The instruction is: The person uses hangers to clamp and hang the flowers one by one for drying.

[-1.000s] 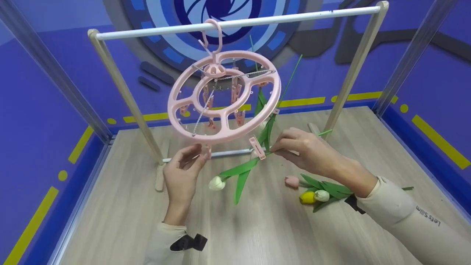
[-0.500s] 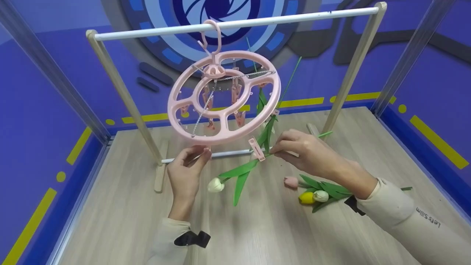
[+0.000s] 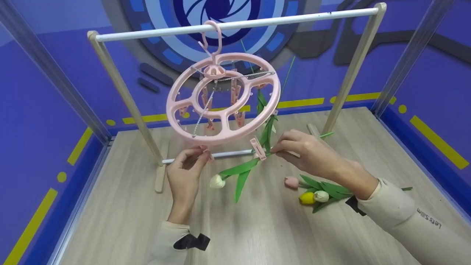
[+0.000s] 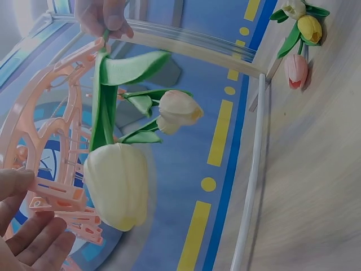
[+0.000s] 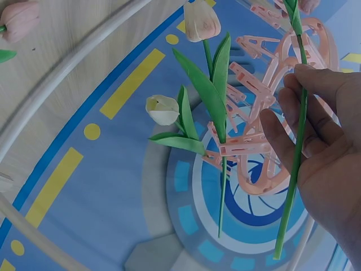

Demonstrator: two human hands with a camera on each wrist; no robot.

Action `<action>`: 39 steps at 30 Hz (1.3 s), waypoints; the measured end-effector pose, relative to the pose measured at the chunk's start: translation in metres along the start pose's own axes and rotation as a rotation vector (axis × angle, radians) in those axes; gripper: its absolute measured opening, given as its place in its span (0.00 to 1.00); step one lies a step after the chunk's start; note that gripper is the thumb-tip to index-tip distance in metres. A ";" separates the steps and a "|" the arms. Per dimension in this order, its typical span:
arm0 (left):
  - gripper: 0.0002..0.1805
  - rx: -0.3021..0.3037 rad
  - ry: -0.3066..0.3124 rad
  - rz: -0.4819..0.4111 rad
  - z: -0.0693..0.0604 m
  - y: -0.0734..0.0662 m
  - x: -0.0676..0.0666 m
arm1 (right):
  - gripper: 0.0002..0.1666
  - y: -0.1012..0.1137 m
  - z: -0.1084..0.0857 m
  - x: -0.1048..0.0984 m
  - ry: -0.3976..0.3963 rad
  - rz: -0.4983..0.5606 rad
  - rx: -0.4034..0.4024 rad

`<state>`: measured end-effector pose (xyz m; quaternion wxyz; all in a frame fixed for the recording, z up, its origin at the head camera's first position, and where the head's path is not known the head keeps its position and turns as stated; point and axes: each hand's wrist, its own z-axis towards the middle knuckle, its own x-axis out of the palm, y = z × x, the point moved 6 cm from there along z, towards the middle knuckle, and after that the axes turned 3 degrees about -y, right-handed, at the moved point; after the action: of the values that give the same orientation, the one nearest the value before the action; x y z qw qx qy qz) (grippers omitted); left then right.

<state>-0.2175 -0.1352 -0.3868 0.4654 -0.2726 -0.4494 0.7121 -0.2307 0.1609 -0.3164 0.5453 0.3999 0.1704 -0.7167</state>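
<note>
My left hand (image 3: 184, 175) holds a pink clothespin (image 4: 59, 193) below the front rim of a round pink clip hanger (image 3: 224, 135), thumb on one side and fingers on the other. My right hand (image 3: 303, 149) pinches the green stem (image 5: 299, 147) of a white tulip (image 3: 217, 181). Its bloom points to the lower left, between my hands. Another pink clothespin (image 3: 258, 149) overlaps that stem in the head view; whether it grips the stem I cannot tell. Two more tulips hang from the hanger's right side, a pale pink one (image 5: 201, 21) and a white one (image 5: 162, 109).
The hanger hooks over the white bar (image 3: 294, 18) of a wooden-legged rack. On the table lie a pink tulip (image 3: 291, 182), a yellow tulip (image 3: 306, 198) and a white tulip (image 3: 321, 196), under my right forearm. Blue panels (image 3: 434, 92) enclose the table.
My left hand has shifted slightly right, and the clothespin in it now tilts. The hanger and its hanging stems have swayed a little. My right hand stays nearly still with its tulip.
</note>
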 end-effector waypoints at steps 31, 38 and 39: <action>0.20 -0.130 0.202 -0.099 -0.017 -0.013 0.013 | 0.16 -0.015 -0.007 0.002 0.005 -0.043 0.106; 0.20 -0.099 0.237 -0.073 -0.017 -0.013 0.016 | 0.16 -0.014 -0.007 -0.002 -0.051 -0.058 0.090; 0.20 -0.095 0.239 -0.068 -0.017 -0.013 0.016 | 0.16 -0.013 -0.006 -0.003 -0.062 -0.058 0.082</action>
<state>-0.2050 -0.1122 -0.3827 0.5262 -0.3616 -0.4329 0.6363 -0.2398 0.1718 -0.3206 0.5123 0.3946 0.1354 -0.7507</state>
